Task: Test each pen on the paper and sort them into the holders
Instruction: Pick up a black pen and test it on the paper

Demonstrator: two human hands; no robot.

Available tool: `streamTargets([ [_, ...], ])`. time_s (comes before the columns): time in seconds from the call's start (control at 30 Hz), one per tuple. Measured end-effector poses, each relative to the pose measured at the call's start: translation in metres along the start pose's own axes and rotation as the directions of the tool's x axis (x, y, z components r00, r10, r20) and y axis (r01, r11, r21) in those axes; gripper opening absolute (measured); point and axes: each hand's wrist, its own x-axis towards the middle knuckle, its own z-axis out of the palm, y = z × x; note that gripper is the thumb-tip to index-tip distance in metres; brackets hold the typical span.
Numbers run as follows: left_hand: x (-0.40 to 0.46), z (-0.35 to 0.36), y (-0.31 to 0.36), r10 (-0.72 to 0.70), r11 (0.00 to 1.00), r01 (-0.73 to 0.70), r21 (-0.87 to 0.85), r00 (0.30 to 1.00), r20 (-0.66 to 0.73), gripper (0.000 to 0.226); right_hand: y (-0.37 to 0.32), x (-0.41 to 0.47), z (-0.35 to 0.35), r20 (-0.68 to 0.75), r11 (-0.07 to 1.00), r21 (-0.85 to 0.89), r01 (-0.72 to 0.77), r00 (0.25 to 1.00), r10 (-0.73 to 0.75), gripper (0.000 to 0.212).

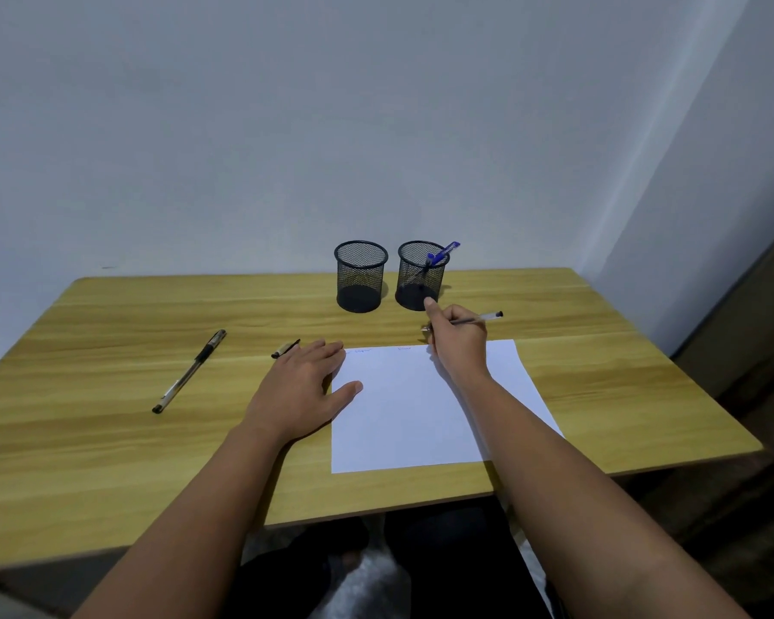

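A white sheet of paper (414, 408) lies on the wooden table (108, 440), with faint scribbles along its far edge. My right hand (456, 337) grips a clear pen (479, 319) just past the paper's far edge, tip pointing left. My left hand (305, 386) rests flat on the table, its thumb on the paper's left edge. A black pen cap (285, 348) lies by my left fingertips. Another black-capped clear pen (189, 371) lies at the left. Two black mesh holders stand at the back: the left holder (360, 276) looks empty, the right holder (421, 275) contains a blue pen (442, 252).
The table backs onto a plain pale wall. Its right edge drops off near a dark doorway or floor area. My legs show below the front edge.
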Motion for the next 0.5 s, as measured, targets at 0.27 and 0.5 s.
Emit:
streamTargets([
  [0.27,-0.003,-0.007,0.003,-0.007,0.995,-0.004,-0.096,0.993,-0.122,0.059,-0.054,-0.010,-0.008,0.049,0.993,0.091,-0.081,0.996,0.077,0.031],
  [0.5,0.007,-0.031,-0.024,-0.249,0.949,0.289,0.122,0.930,-0.271,0.041,-0.069,-0.002,-0.014,0.092,0.983,0.117,-0.138,0.988,0.127,0.034],
])
